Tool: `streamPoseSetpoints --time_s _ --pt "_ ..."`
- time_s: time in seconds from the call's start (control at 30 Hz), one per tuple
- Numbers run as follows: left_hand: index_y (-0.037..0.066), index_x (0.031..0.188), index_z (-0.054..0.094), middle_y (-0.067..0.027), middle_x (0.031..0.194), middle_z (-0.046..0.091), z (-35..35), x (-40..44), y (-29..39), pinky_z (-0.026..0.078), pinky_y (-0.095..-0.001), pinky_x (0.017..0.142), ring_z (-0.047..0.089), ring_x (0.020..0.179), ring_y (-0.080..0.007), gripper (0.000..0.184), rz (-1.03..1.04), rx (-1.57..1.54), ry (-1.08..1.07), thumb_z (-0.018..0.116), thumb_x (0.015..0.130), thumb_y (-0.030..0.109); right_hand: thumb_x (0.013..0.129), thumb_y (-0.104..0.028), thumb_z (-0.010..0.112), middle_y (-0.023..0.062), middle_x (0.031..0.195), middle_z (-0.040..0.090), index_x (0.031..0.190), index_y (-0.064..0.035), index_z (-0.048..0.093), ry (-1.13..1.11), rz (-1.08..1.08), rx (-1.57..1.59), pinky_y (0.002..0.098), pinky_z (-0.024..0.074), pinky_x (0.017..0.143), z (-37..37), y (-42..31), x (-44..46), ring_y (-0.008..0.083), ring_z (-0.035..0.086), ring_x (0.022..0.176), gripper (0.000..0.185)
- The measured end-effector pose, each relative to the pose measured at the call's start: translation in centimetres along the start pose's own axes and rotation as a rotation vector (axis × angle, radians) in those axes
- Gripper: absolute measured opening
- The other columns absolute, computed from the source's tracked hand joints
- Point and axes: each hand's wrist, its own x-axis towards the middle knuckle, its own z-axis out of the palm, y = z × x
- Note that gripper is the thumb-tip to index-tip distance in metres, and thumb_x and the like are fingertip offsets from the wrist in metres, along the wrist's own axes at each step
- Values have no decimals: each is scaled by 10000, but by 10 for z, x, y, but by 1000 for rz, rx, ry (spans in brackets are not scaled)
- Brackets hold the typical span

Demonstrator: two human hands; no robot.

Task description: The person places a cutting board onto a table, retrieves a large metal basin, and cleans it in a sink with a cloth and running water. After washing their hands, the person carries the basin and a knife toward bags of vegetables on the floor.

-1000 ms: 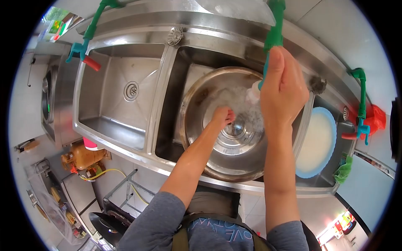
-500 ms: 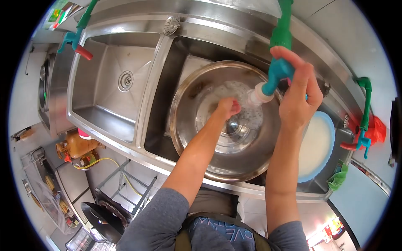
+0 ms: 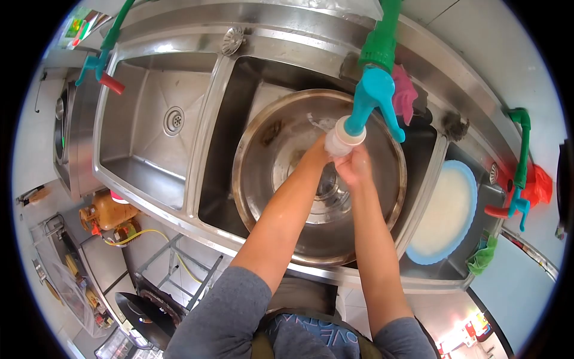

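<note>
Both my hands are under the white nozzle (image 3: 345, 139) of a teal faucet (image 3: 373, 93), above a large metal basin (image 3: 246, 197). My left hand (image 3: 320, 151) is on the nozzle's left side, its fingers hidden behind the nozzle and the other hand. Just below and to the right, my right hand (image 3: 355, 166) is turned palm up with its fingers partly curled, partly covered by the nozzle. No object shows in it. The faucet's teal lever (image 3: 394, 127) hangs to the right, untouched. The basin sits inside the middle sink (image 3: 216, 179).
A left sink compartment (image 3: 143, 128) has a drain. In the right compartment stands a blue-rimmed tub (image 3: 445, 215) of whitish contents. A pink cloth (image 3: 404, 94) lies behind the faucet, and a green cloth (image 3: 482, 256) hangs at the right edge. Another faucet (image 3: 519, 179) is at far right.
My right hand has left the faucet lever and come down beside the left hand under the nozzle. Foamy splashing seen earlier in the basin has calmed. The view has shifted slightly.
</note>
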Motion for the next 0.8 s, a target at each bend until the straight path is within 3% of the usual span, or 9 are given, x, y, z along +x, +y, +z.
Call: streamPoseSetpoints --time_s 0.1,0.2,0.27,0.33,0.4,0.53,0.6,0.67,0.8 --pt "63 1008 517 -120 984 547 -5 5 3 465 -352 746 539 911 -228 261 -1 -22 -44 447 835 246 865 -122 436 62 928 582 924 -67 504 -81 -67 -90 321 433 815 -3 8 19 180 545 917 105" --pt "69 1009 515 -116 984 548 -7 3 5 458 -353 758 538 912 -225 267 -25 -37 -72 434 843 263 834 -161 504 94 965 571 994 -51 523 -310 -148 -533 375 453 780 29 24 -24 223 541 936 194" --pt "73 1009 514 -113 985 549 -5 -1 7 454 -353 767 537 912 -223 272 -29 -51 -83 426 849 275 833 -139 496 116 1005 568 998 -48 548 -465 -499 -853 388 426 824 30 53 -58 239 533 968 195" --pt "77 1010 512 -110 985 550 -3 0 7 449 -353 775 535 912 -221 278 -35 -101 -86 417 854 287 820 -115 504 123 1023 564 997 -30 554 -468 -838 -1519 370 406 845 33 51 -61 228 533 974 203" --pt "81 1011 511 -107 985 551 -2 0 1 445 -353 784 534 912 -220 283 -27 -184 -65 409 860 298 712 -174 611 133 1026 558 974 -20 570 -349 -708 -1296 393 217 973 2 46 -27 296 474 1028 307" --pt "89 1012 508 -102 986 553 1 2 -3 436 -354 801 532 912 -216 296 -25 -328 -103 392 871 322 702 -161 636 80 981 569 980 -35 550 -173 -795 -1191 381 324 895 -5 30 15 270 489 1000 317" --pt "93 1013 507 -99 987 554 0 1 3 431 -354 809 531 912 -214 303 -57 -335 -167 383 876 333 780 -188 578 42 944 567 1016 -61 531 -93 -584 -859 347 397 828 10 52 -11 231 506 965 272" --pt "97 1013 505 -96 987 555 0 -4 9 427 -354 818 530 912 -212 310 -89 -375 -187 375 882 345 793 -203 557 45 930 570 999 -61 532 -46 -469 -622 333 411 782 19 56 -14 217 520 923 251" --pt "105 969 509 -40 945 557 24 -30 7 442 -356 770 542 874 -198 338 33 -519 15 400 865 407 820 -234 515 52 903 577 964 -61 536 -115 -246 -65 307 438 690 22 33 15 189 548 837 226"
